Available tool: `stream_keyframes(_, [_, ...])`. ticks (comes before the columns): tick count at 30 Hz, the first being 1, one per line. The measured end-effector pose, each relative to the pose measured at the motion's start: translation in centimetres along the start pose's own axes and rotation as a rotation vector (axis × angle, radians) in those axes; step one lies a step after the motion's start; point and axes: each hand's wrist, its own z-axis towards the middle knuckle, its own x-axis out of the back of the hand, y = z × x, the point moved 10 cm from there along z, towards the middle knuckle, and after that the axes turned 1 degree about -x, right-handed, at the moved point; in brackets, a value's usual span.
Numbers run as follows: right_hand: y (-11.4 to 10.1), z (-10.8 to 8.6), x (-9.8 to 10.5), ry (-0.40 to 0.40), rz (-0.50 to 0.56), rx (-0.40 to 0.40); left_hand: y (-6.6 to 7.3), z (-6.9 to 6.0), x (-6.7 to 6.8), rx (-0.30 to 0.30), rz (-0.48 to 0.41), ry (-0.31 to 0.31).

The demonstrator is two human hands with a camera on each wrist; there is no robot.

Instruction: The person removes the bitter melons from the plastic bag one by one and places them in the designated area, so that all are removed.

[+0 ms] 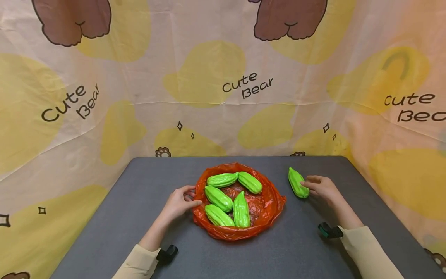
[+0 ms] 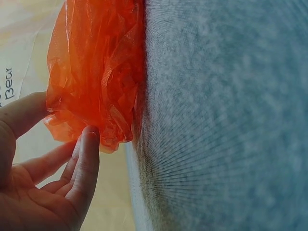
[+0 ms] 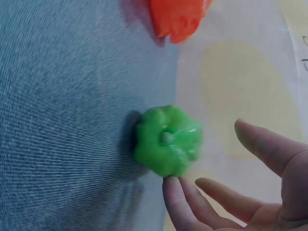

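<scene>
1. Head view: the left hand (image 1: 178, 202) is pinching the rim of a red bag (image 1: 230, 234) where five green gourds (image 1: 218, 198) are lying; right of it, a sixth gourd (image 1: 297, 184) is resting on the grey table (image 1: 156, 174) beside the right hand (image 1: 323, 188).
2. Left wrist: thumb and fingers are clamping the bag's edge.
3. Right wrist: fingertips are touching the sixth gourd, the thumb standing apart.
</scene>
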Motion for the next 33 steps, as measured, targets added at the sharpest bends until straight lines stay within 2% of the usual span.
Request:
stream_keyframes(8, [-1.7,-1.1,0.6,0.022,-0.025,0.072,-0.1,-0.1,0.0,0.017,-0.003,-0.004])
stream_keyframes(18, [-3.2,-2.2,0.8,0.029,-0.013,0.076,-0.1,-0.2,-0.1,0.016,0.005,-0.006])
stream_keyframes(26, [-5.7,-3.3,-0.2,0.061,-0.019,0.14,-0.1,-0.1,-0.1,0.008,0.005,-0.007])
stream_keyframes(33, [-7.5,-3.9,-1.7,0.043,-0.012,0.166,0.1,-0.1,-0.2,0.004,0.002,-0.008])
